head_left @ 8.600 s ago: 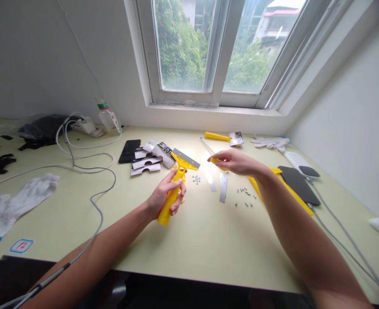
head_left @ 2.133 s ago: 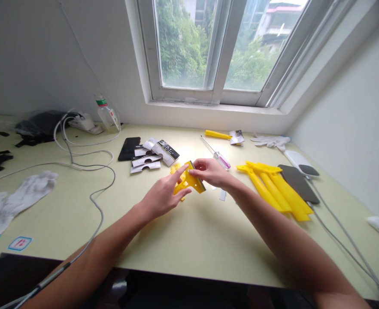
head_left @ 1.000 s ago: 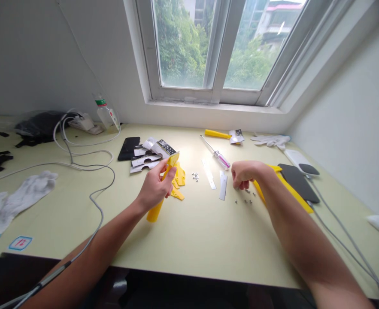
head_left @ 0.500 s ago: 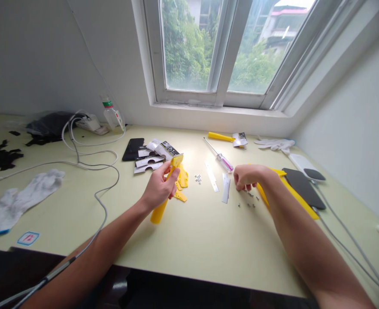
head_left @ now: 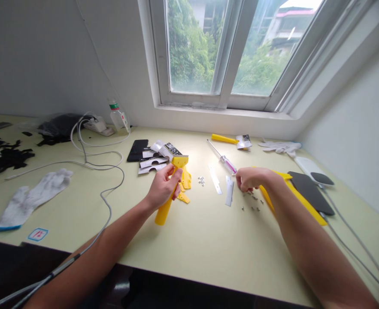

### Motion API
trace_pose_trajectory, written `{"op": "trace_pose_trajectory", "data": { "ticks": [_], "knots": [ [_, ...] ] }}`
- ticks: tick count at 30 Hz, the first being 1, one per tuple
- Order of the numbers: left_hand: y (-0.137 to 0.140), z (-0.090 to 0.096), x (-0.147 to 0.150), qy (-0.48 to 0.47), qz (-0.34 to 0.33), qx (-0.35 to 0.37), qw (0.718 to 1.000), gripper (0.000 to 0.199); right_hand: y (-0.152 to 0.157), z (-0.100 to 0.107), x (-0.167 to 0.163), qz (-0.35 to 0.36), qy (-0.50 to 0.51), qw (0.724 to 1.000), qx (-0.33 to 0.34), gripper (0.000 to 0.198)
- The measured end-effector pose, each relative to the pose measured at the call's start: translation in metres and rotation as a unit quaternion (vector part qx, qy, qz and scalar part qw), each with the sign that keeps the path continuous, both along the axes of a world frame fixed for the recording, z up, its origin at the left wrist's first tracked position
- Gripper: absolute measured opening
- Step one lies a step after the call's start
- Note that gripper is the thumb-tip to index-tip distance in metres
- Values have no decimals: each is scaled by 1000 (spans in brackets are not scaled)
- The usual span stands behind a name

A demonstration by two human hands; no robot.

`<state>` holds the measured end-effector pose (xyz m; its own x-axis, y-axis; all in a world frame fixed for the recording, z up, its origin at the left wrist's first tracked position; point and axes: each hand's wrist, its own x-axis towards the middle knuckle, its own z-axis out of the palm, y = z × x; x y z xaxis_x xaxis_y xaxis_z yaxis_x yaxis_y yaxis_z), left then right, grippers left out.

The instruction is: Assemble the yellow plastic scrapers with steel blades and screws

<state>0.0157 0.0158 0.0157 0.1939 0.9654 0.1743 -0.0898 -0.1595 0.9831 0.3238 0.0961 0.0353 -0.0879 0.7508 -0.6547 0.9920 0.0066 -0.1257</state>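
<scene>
Pretty much a little workshop corner, was under a window (head_left: 233, 56)
Pale desk (head_left: 202, 240) had a screwdriver (head_left: 225, 161), loose nuts (head_left: 201, 181), screws (head_left: 258, 209) and metal blades (head_left: 229, 192) lying out.

Right hand (head_left: 252, 177) with grip unclear, yellow handles (head_left: 306, 202) partly hidden behind forearm (head_left: 300, 231), window (head_left: 223, 56) cropped at top

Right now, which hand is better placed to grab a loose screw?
Right, probably: the right hand is beside the loose screws, while the left hand grips the yellow scraper, farther off.
</scene>
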Motion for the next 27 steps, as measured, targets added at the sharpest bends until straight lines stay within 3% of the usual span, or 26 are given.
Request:
{"op": "trace_pose_trajectory", "data": {
  "ticks": [6,11,14,19,22,27],
  "knots": [
    [0,1,0,-54,-14,-38,998,31,0,21,10,40,71,996,24,29],
    [1,1,0,-83,-24,-65,994,35,-11,43,9,86,148,985,28,28],
    [1,0,0,-98,-34,-81,991,35,-18,47,1,78,188,979,17,34],
    [1,0,-1,-115,-61,-97,987,35,-24,51,-14,89,325,941,-32,36],
    [-1,0,-1,-118,-80,-106,984,35,-26,52,-22,107,366,924,8,33],
    [-1,1,-2,-127,-106,-116,979,34,-32,50,-44,106,362,921,95,35]
  ]
}}
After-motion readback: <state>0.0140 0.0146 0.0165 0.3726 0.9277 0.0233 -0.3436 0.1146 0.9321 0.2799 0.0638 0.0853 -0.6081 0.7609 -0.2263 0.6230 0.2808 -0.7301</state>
